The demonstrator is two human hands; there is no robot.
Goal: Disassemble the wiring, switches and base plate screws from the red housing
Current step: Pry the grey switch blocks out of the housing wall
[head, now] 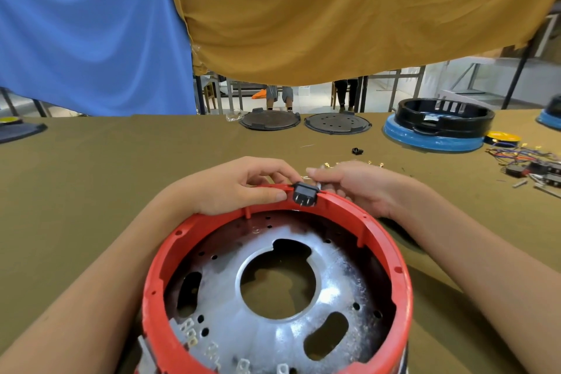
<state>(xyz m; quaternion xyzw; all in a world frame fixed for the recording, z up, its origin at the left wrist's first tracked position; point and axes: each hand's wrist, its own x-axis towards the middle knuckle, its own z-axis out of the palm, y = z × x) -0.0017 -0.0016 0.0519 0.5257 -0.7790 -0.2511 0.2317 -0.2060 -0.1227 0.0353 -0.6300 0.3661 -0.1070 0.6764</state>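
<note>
Red housing (391, 258) sits tilted on the olive table (91, 191) close to the person, open side up — rigid plastic ring, bulky but probably light, best steadied by its rim. Metal base plate (273, 252) inside looks stiff, edges possibly sharp. Left hand (239, 185) grips the far rim, thumb pressed on the red edge. Right hand (352, 188) curls round the outside beside the black switch (305, 193) — cannot tell whether it pinches it. Switch is small, hard, snap-fitted; push from outside, avoid bending terminals.
</note>
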